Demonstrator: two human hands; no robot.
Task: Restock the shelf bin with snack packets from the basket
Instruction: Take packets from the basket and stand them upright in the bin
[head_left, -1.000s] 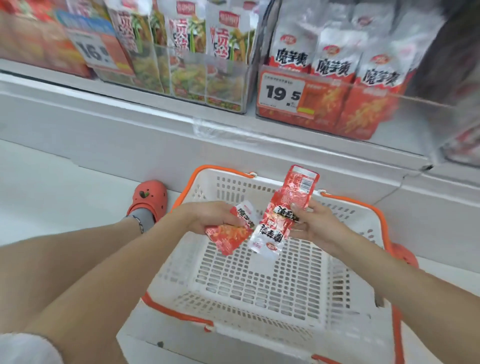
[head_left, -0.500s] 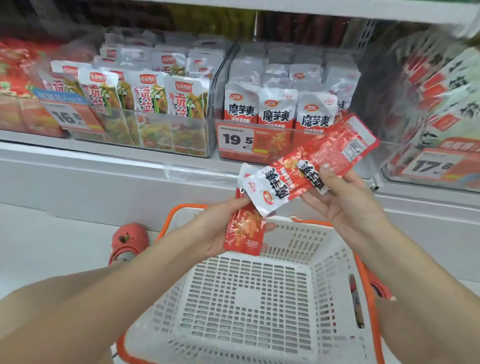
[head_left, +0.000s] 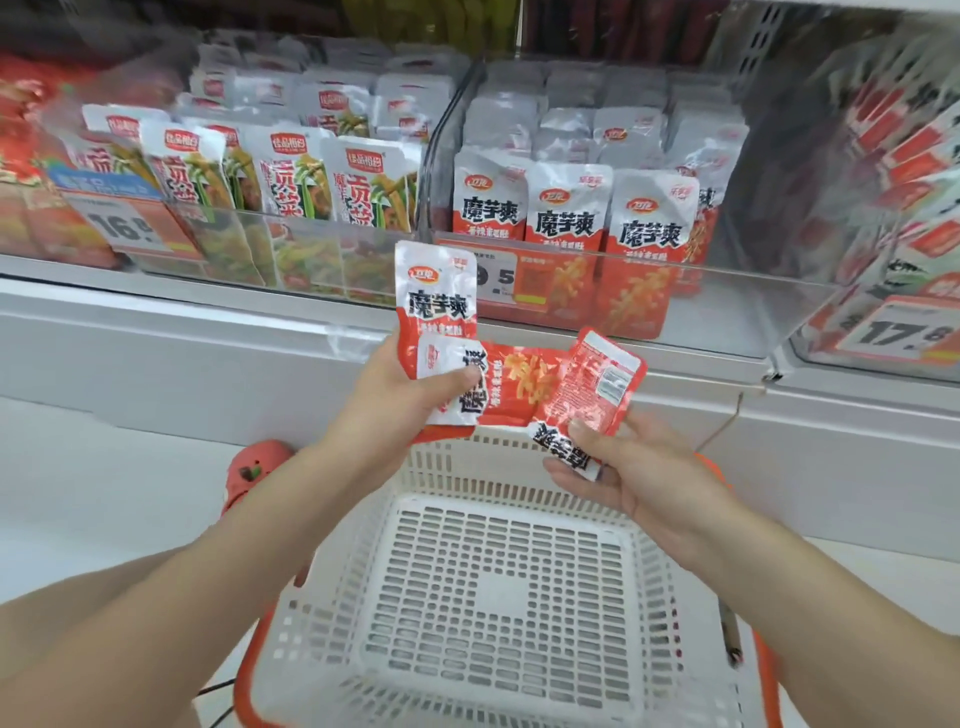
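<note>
The left hand (head_left: 410, 395) is gripping two red-and-white snack packets above the far rim of the basket (head_left: 498, 613): one upright packet (head_left: 435, 299) is standing tall with its white top uppermost, and a sideways packet (head_left: 488, 387) is lying across its lower end, the thumb pressing over the sideways one's white end and the fingers curling behind. The right hand (head_left: 628, 467) is pinching two more packets, the thumb lying on top and the fingers underneath; a back-side packet (head_left: 592, 382) is tilting up and showing its barcode label, and a lower packet (head_left: 563, 447) is peeking out beneath it with black lettering upside down. The back-side packet is overlapping the red end of the sideways packet, so the two bundles are touching between the hands. The white basket with its orange rim is sitting on the floor below the hands, and its slotted bottom is showing bare. Straight ahead, the clear shelf bin (head_left: 701, 291) is holding rows of matching packets standing upright on its left side, while its right side is showing free space. A neighbouring bin (head_left: 291, 244) to the left is holding green-and-white packets, and a price tag (head_left: 501, 278) is sitting partly hidden behind the upright packet.
</note>
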